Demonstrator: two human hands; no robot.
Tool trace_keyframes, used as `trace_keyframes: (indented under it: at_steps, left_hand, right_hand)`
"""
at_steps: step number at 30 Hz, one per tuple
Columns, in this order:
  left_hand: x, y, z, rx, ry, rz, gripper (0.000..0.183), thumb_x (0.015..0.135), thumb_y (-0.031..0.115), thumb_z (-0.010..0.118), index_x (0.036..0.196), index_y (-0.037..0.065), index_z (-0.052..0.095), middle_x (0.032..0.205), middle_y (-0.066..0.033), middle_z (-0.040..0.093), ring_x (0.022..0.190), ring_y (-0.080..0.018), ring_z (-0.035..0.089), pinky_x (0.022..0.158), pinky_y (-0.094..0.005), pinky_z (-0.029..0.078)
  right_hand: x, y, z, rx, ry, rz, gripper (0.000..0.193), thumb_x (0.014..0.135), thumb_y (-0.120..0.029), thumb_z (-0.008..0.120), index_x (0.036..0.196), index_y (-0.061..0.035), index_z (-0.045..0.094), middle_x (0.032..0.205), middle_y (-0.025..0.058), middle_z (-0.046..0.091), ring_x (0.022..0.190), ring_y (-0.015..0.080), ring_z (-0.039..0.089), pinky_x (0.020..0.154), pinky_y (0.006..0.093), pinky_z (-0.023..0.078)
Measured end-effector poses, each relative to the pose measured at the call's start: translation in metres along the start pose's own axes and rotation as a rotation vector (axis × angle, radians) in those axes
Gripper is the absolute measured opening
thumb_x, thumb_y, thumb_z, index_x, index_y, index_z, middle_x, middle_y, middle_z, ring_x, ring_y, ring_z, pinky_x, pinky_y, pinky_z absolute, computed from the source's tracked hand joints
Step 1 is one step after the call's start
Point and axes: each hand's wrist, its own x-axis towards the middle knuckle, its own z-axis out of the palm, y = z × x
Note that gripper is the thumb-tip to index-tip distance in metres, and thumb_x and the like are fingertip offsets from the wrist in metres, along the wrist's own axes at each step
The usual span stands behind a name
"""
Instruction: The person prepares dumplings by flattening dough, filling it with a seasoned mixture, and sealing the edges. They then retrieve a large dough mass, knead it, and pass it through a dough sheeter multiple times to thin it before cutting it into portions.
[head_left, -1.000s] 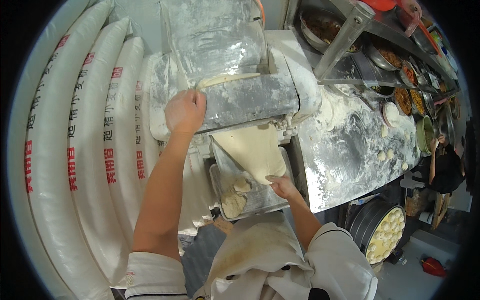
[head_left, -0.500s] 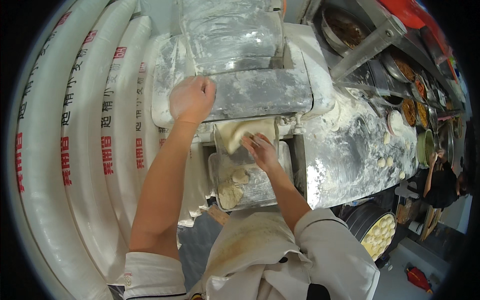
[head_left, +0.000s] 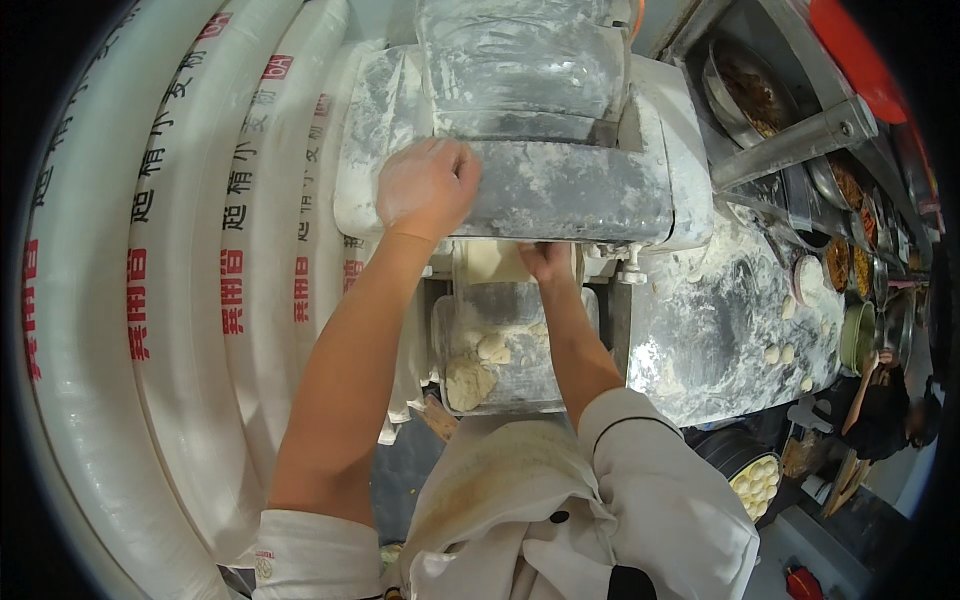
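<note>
A flour-dusted dough-rolling machine (head_left: 570, 190) stands in front of me. My left hand (head_left: 430, 188) is curled into a fist, resting on the left end of its metal cover; nothing shows in it. Below the cover's front edge hangs a pale sheet of dough (head_left: 492, 262). My right hand (head_left: 548, 262) is at the right side of that sheet, against the cover's lower edge, its fingertips hidden. Beneath lies a clear tray (head_left: 530, 385) with a dough lump (head_left: 468, 384) and smaller dough pieces (head_left: 492, 348).
Tall white sacks (head_left: 180, 300) stand along the left. A floury metal worktop (head_left: 700, 330) extends right, with small dough pieces and filling bowls (head_left: 750, 90) beyond. A round steamer (head_left: 755, 480) of buns stands lower right. Another person (head_left: 890, 410) works at far right.
My right hand has moved up and right, to the cover's lower edge. Less of the dough sheet shows below the cover. My left fist stays on the cover, while the whole view has shifted.
</note>
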Motion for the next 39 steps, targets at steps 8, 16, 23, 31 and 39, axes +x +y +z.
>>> trace_keyframes:
  at_steps: [8, 16, 23, 31, 39]
  left_hand:
    - [-0.015, -0.019, -0.012, 0.044, 0.005, -0.043, 0.023, 0.091, 0.030, 0.064, 0.077, 0.012, 0.069, 0.081, -0.0077, 0.070, 0.080, -0.0315, 0.067, 0.075, -0.0447, 0.053]
    - [-0.018, -0.024, -0.016, 0.064, -0.008, -0.048, 0.025, 0.092, 0.030, 0.064, 0.076, 0.011, 0.069, 0.080, -0.0099, 0.070, 0.079, -0.0325, 0.067, 0.073, -0.0461, 0.053]
    - [-0.009, -0.018, -0.010, -0.003, 0.016, -0.009, 0.027, 0.093, 0.029, 0.061, 0.077, 0.009, 0.067, 0.083, -0.0112, 0.069, 0.081, -0.0343, 0.067, 0.073, -0.0478, 0.053]
    - [-0.010, -0.016, -0.014, 0.036, -0.036, -0.035, 0.022, 0.094, 0.028, 0.062, 0.084, 0.011, 0.070, 0.088, -0.0086, 0.072, 0.089, -0.0313, 0.068, 0.084, -0.0447, 0.052]
    - [-0.004, 0.002, -0.006, -0.021, -0.031, -0.023, 0.025, 0.093, 0.028, 0.059, 0.081, 0.010, 0.072, 0.089, -0.0119, 0.073, 0.086, -0.0355, 0.068, 0.078, -0.0482, 0.053]
  right_hand:
    - [-0.104, 0.057, -0.062, -0.127, 0.366, -0.041, 0.041, 0.101, -0.023, 0.068, 0.136, -0.0053, 0.057, 0.136, 0.0085, 0.063, 0.122, 0.0252, 0.063, 0.109, 0.0393, 0.050]
    - [-0.167, 0.047, 0.049, -0.649, 0.141, -0.176, 0.057, 0.088, -0.005, 0.079, 0.138, -0.0049, 0.054, 0.133, 0.0067, 0.063, 0.121, 0.0227, 0.062, 0.103, 0.0360, 0.050]
    - [-0.254, -0.038, 0.287, -0.891, -0.014, -0.050, 0.047, 0.100, -0.029, 0.066, 0.135, 0.0005, 0.058, 0.121, 0.0155, 0.069, 0.109, 0.0252, 0.069, 0.098, 0.0389, 0.056]
    - [-0.060, -0.088, 0.461, -2.024, 0.006, -1.154, 0.054, 0.095, -0.036, 0.072, 0.133, 0.0006, 0.060, 0.122, 0.0185, 0.070, 0.108, 0.0324, 0.068, 0.094, 0.0410, 0.054]
    - [-0.074, -0.094, 0.381, -2.239, -0.501, -0.817, 0.042, 0.091, -0.018, 0.070, 0.131, -0.0098, 0.066, 0.112, 0.0123, 0.075, 0.096, 0.0255, 0.074, 0.085, 0.0380, 0.057]
